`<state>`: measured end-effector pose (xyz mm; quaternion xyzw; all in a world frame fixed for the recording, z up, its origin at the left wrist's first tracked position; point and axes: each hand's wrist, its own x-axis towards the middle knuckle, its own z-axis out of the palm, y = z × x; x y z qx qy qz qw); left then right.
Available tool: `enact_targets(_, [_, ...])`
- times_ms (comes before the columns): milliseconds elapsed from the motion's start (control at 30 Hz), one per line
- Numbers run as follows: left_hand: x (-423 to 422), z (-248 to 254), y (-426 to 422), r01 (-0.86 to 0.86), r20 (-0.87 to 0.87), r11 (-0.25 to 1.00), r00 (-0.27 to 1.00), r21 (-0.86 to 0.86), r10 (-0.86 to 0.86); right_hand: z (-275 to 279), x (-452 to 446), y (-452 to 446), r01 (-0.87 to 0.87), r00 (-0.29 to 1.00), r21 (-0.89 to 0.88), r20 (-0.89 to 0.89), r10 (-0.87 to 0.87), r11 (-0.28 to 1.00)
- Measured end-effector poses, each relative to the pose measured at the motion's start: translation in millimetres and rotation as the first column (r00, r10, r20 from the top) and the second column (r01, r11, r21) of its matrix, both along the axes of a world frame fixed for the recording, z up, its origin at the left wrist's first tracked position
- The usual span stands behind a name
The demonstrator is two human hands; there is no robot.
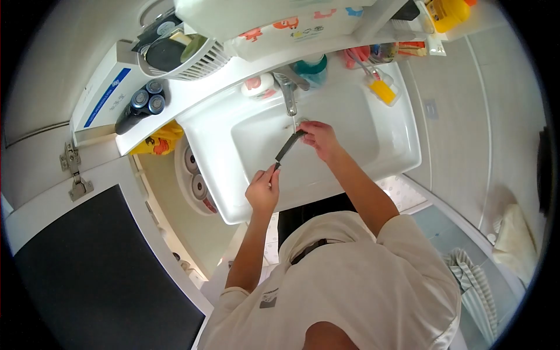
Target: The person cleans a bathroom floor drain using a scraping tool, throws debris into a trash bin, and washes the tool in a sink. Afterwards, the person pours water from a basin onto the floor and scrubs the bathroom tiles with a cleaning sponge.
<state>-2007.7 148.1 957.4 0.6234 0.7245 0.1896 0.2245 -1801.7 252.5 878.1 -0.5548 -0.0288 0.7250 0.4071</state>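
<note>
A slim black strip-like object (287,149), with a slight bend, spans the gap between my two hands over the white sink (245,140). My left hand (263,190) pinches its lower end, thumb and fingers closed. At the upper end, my right hand (319,140) grips it with the fingertips, just below the metal faucet (289,96). What looks like a thin stream of water comes down from the spout near my right fingers. The exact kind of the strip cannot be made out.
Behind the sink are a soap-like white bottle (256,86), a teal cup (311,71) and a yellow-and-clear item (382,91). On the left shelf stand a shaver (140,104), a box (111,87) and a basket (201,61). An open mirrored cabinet door (111,268) fills the lower left.
</note>
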Motion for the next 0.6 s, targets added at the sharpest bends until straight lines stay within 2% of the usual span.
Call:
enact_targets(33, [-2, -4, -5, -0.03, 0.061, 0.999, 0.998, -0.019, 0.031, 3, 2, 3, 0.016, 1.0, -0.002, 0.027, -0.016, 1.0])
enact_targets(100, [-8, -22, -13, -0.085, 0.178, 0.995, 0.979, -0.056, 0.094, 3, 9, 9, -0.009, 0.973, 0.163, 0.231, -0.029, 0.987])
enact_targets(133, [-10, -30, -14, -0.142, 0.403, 0.955, 0.883, -0.261, 0.241, 4, 12, 12, -0.032, 0.944, 0.241, 0.327, -0.05, 0.97])
enact_targets(167, [-11, -38, -15, -0.135, 0.565, 0.877, 0.718, -0.462, 0.408, 4, 15, 13, -0.135, 0.882, 0.31, 0.47, -0.028, 0.941])
enact_targets(200, [-11, -45, -16, -0.066, 0.644, 0.768, 0.503, -0.637, 0.577, 11, 17, 14, -0.244, 0.798, 0.357, 0.602, -0.022, 0.901])
enact_targets(233, [-10, -54, -16, 0.018, 0.693, 0.725, 0.313, -0.689, 0.65, 21, 18, 16, -0.357, 0.694, 0.384, 0.719, -0.033, 0.851])
enact_targets(300, [2, -72, -5, 0.22, 0.656, 0.657, -0.087, -0.721, 0.75, 47, 14, 16, -0.446, 0.552, 0.478, 0.813, -0.188, 0.757])
enact_targets(400, [44, -73, 36, 0.184, 0.445, 0.521, -0.334, -0.834, 0.831, 84, 8, 16, -0.595, 0.382, 0.523, 0.852, -0.358, 0.611])
enact_targets(500, [67, -86, 71, 0.178, 0.464, 0.573, -0.422, -0.8, 0.779, 107, 5, 20, -0.72, 0.288, 0.484, 0.861, -0.42, 0.498])
enact_targets(600, [77, -115, 93, 0.138, 0.408, 0.533, -0.497, -0.835, 0.766, 113, 6, 24, -0.794, 0.248, 0.441, 0.863, -0.439, 0.418])
